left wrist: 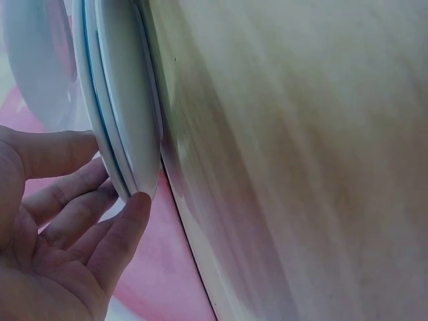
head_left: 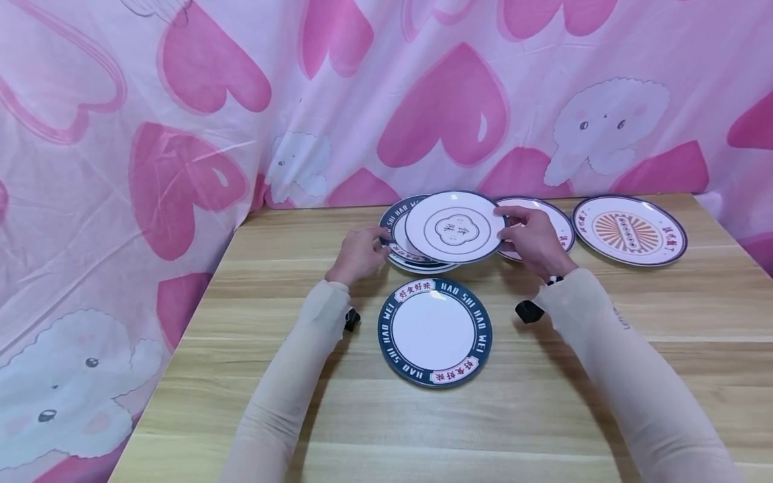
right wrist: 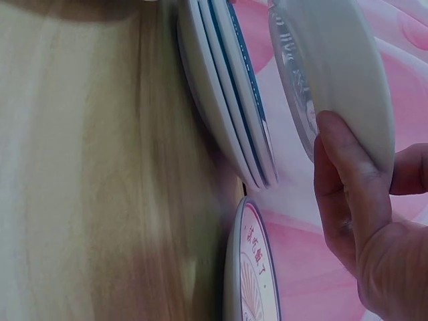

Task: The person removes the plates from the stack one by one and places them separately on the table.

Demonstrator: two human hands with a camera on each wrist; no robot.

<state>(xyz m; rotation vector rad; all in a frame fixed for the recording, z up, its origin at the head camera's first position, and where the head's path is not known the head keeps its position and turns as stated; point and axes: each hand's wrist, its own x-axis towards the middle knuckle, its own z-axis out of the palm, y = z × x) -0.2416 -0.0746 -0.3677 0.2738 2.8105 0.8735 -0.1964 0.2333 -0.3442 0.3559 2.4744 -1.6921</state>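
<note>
My right hand [head_left: 531,236] grips a white plate [head_left: 457,227] by its right rim. The plate has a thin dark edge and a flower-shaped emblem in its middle. In the right wrist view, fingers lie on both faces of that plate [right wrist: 348,73], and a gap separates it from the stack of plates [right wrist: 231,107]. My left hand [head_left: 359,253] pinches the left edge of this stack [head_left: 392,216]; its top plate has a dark lettered rim. The held plate covers much of the stack in the head view. The left wrist view shows fingertips [left wrist: 139,204] at the stacked rims.
One plate with a dark lettered rim [head_left: 433,332] lies nearer me on the wooden table [head_left: 241,376]. At the right are a white plate [head_left: 546,213], partly behind my right hand, and a sunburst plate [head_left: 630,231]. A pink heart-patterned cloth [head_left: 447,107] hangs behind the table.
</note>
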